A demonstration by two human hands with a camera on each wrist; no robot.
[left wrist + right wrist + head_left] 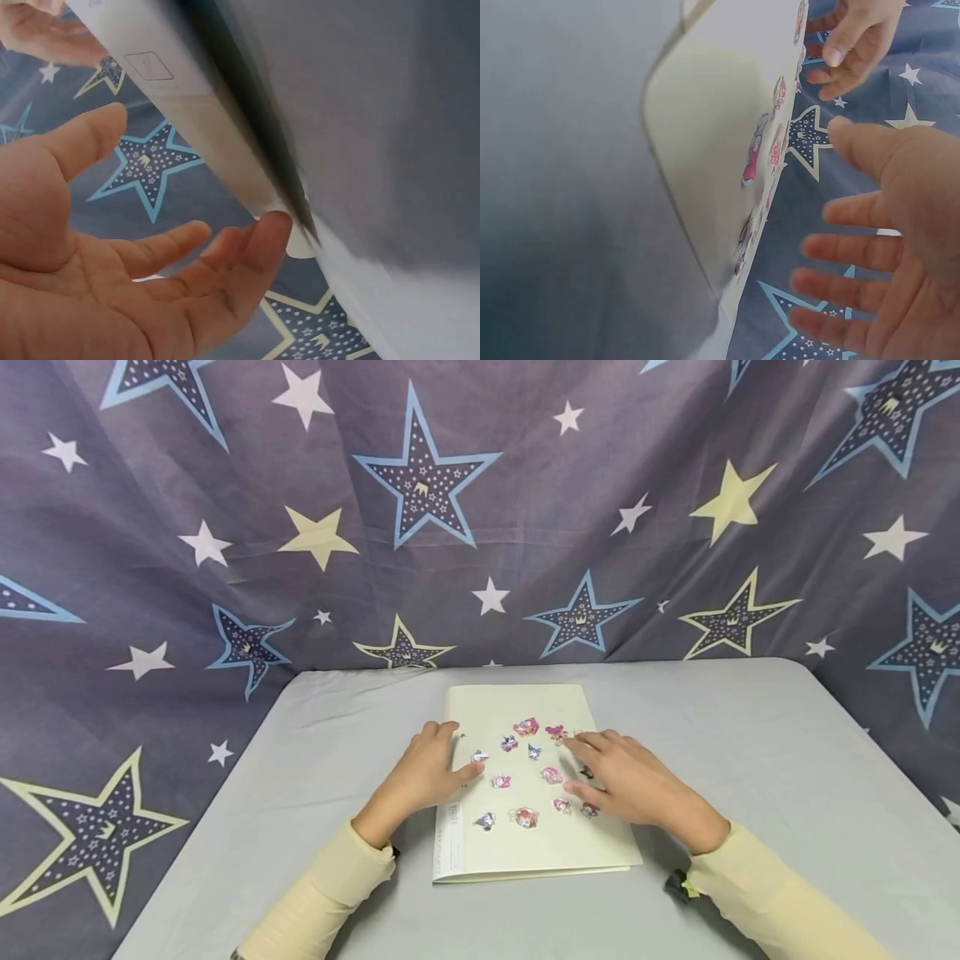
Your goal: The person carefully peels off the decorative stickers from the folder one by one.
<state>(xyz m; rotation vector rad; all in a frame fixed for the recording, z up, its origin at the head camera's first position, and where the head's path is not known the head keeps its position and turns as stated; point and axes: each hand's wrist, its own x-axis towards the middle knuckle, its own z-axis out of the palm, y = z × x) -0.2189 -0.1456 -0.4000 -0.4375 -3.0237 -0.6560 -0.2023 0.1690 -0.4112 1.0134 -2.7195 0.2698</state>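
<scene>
The cream folder (517,850) lies closed on the grey-covered table (750,735) in front of you, its long axis running away from you toward the star-patterned curtain (450,589). Its printed spine (452,839) faces your left, and its near edge sits slightly askew. Character stickers (526,817) lie scattered over the cover, facing up.

Your left hand (426,770) is at the spine side, fingers loosely extended and thumb held apart, reaching over the cover; whether the fingertips touch the folder, you cannot tell. Your right hand (630,781) is spread over the folder's right side, pinching nothing, and partly hides the stickers there. Near your right sleeve (765,885) is a small black object (678,887).
</scene>
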